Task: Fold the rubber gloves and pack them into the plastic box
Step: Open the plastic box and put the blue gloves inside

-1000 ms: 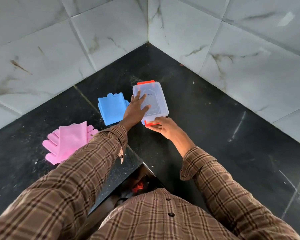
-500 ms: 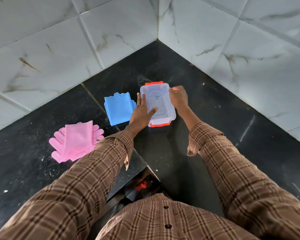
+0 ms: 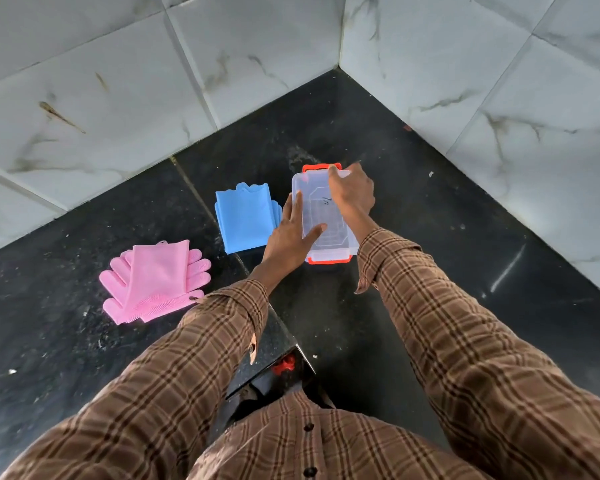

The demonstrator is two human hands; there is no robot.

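Unlatching clear plastic box with orange clips [image 3: 323, 216]: left hand [image 3: 290, 237] spread flat on lid, right hand [image 3: 352, 192] pinching far clip; next, lifting lid.

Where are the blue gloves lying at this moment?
In the head view, the blue gloves lie folded on the black counter, directly left of the plastic box, with the pink gloves further left and nearer the person.

- Shifted right hand [image 3: 352, 194] from near orange clip [image 3: 329, 259] up to far clip [image 3: 321, 168].
- Slid left hand [image 3: 290, 237] slightly along the lid [image 3: 321, 216].
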